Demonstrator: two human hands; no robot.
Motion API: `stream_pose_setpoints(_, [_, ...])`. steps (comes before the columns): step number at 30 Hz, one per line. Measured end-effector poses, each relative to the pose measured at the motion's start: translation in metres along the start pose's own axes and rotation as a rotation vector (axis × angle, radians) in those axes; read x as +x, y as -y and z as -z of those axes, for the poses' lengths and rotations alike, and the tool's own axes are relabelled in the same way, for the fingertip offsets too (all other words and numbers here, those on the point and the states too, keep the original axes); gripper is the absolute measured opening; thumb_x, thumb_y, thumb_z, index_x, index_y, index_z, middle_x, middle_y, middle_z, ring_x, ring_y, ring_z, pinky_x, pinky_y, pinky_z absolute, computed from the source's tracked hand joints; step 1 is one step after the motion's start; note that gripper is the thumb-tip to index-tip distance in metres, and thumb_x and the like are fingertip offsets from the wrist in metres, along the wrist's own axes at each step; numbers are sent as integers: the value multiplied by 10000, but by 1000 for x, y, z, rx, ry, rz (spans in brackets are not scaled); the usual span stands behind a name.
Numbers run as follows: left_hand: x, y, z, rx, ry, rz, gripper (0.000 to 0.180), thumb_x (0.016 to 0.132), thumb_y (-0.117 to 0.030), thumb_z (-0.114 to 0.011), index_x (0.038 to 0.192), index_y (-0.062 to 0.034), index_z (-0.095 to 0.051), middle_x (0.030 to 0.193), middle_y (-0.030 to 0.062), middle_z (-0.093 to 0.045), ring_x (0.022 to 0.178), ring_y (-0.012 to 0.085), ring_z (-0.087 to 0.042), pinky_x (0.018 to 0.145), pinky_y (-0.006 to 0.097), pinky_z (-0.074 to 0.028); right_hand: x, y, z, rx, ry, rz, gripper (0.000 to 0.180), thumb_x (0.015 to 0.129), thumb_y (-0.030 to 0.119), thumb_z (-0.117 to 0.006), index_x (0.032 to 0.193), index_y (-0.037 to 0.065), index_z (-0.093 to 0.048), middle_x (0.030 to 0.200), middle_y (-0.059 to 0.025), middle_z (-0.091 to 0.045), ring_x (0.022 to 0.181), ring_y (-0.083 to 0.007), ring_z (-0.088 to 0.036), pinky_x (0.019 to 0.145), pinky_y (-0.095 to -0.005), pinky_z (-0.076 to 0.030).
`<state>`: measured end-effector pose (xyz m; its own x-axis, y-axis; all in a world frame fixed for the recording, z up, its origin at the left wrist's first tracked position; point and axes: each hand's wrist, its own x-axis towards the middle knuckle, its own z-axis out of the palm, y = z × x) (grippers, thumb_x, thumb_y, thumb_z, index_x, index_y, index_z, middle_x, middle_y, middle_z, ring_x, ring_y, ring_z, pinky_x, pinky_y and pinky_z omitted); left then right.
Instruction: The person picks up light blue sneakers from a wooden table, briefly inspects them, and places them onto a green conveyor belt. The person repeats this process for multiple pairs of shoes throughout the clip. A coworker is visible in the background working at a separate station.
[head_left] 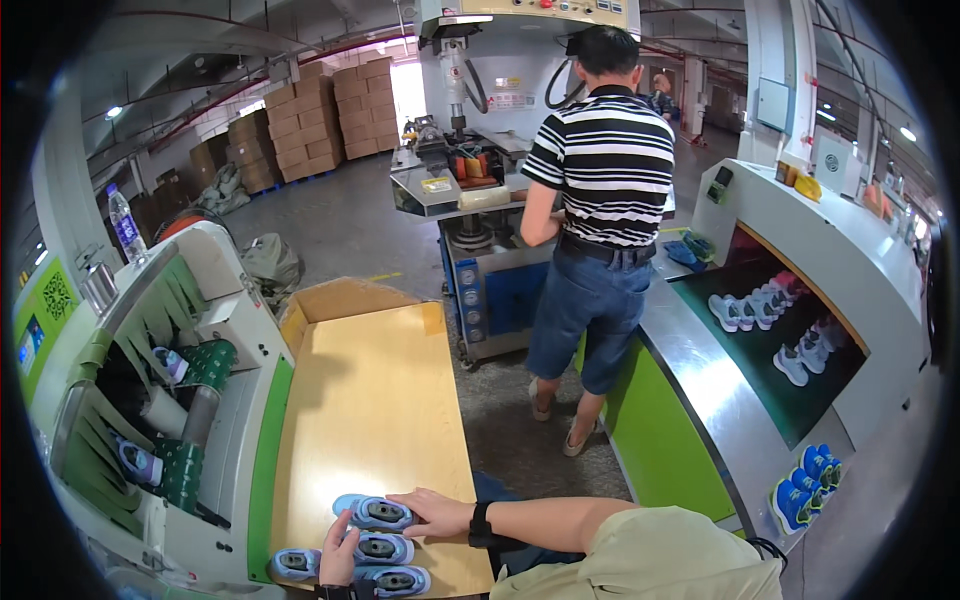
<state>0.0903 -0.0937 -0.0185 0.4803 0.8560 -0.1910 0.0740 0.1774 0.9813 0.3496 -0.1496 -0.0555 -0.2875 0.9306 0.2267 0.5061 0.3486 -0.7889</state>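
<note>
Head view: where're our shoes?

– 4 on the tbl [375, 400], near edge: far shoe [382, 513], mid shoe [386, 549] and near shoe [399, 581] lined up, side shoe [296, 565] off to the L.

– Hands?

– Our R hand [440, 514] touches far shoe's R end; firm grip or just resting, can't tell. Our L hand [339, 552] is betw side shoe and the line, fingers part-curled by far + mid shoes; can't tell if it grasps.

– Rest?

– L of us, belt shoes [141, 464] on a green belt [214, 362]. Ahead, co-worker [612, 165], back to us, at a machine [480, 275]. R, white shoes [790, 368] on a dark belt [735, 355], bright blue shoes [793, 503] nr the steel edge.
</note>
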Motion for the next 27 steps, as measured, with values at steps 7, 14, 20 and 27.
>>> stream_pose_setpoints(7, [-9, -6, 25, -550, -317, 95, 410, 980, -208, -526, 1339, -16, -485, 1361, 163, -537, 1239, 300, -517, 1053, 427, -407, 10, 10, 9, 228, 111, 114, 733, 763, 161, -750, 1395, 22, -405, 1094, -219, -648, 941, -357, -671, 839, -407, -532])
stream_pose_setpoints(14, [-22, -41, 52, -591, -107, -56, 423, 998, -204, -508, 1373, -22, -440, 1360, 182, -532, 1209, 311, -557, 1002, 405, -462, 7, -24, -11, 10, 58, 121, 866, 727, 333, -797, 1421, 16, -387, 1215, -246, -585, 1113, -423, -545, 995, -480, -407])
stream_pose_setpoints(20, [-35, -38, 92, -788, -433, -453, 485, 988, -280, -509, 1415, -73, -414, 1389, 148, -496, 1270, 313, -487, 1075, 439, -383, 18, -3, 1, 252, 190, 41, 921, 718, 296, -815, 1456, 21, -338, 1333, -242, -495, 1242, -408, -451, 1079, -469, -348])
stream_pose_setpoints(27, [-24, -25, 95, -913, -435, -288, 435, 953, -211, -573, 1350, -52, -492, 1306, 170, -570, 1198, 311, -556, 1039, 418, -418, 8, -4, 2, -18, 124, -69, 896, 759, 307, -796, 1454, 8, -316, 1350, -245, -463, 1256, -398, -443, 1087, -460, -341])
